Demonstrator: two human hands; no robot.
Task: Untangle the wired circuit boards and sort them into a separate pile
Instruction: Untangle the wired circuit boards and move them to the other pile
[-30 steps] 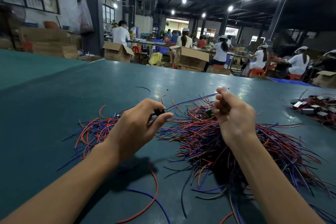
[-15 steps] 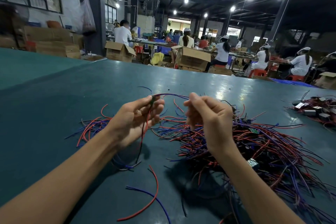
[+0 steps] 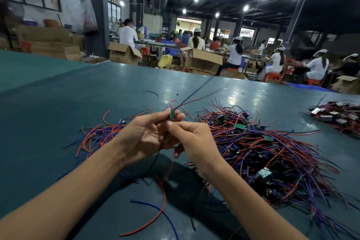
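Mid-step, by the look: freeing one board (image 3: 172,113) from the mess, not yet sorting. Held up over the table (image 3: 58,103), just in front of the big tangle (image 3: 263,152), pinched edge-on in left hand (image 3: 144,136) fingertips. Right hand (image 3: 194,142) tight against the left, thumb & forefinger nipping just under the board, prob. on its leads (image 3: 194,92); exact contact hidden. Red & blue leads streaking up and away, blurred. One dark lead hanging down between the wrists.

Next, prob.: draw leads clear w/o dragging the tangle along, then set board aside. Likely spot: small pile (image 3: 101,134) at left. Can't tell for sure, since another heap (image 3: 339,115) w/ boards sits far right.

Vs 0.5 s ago: hands then slightly apart, now touching; leads then looped low near the fingers, now flung upward. Vs 1 s ago: hands well apart, right fist over the tangle.
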